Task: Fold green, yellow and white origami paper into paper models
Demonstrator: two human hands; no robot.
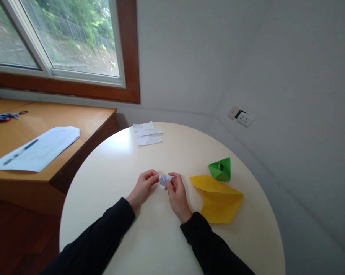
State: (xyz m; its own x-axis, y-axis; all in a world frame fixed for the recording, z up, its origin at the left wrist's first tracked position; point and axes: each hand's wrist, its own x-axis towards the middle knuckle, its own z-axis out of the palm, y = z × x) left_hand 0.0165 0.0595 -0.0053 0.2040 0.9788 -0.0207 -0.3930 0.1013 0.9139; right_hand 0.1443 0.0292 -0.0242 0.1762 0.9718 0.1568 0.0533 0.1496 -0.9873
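Note:
Between my hands is a small folded piece of white paper (163, 180), creased into several facets. My left hand (145, 186) pinches its left edge between thumb and fingers. On the other side, my right hand (177, 194) grips the right end, its fingers covering part of the paper. To the right of my right hand lies a large folded yellow paper (221, 204). Just behind that sits a green folded paper boat (220, 169). Both hands are over the middle of the round white table (109, 160).
Several white paper pieces (147, 133) lie at the table's far edge. At left, a wooden desk (95, 114) holds a white paper stack (54, 143), a dark pen (21, 151) and scissors (8, 115). A wall (189, 57) with a socket (244, 118) stands behind.

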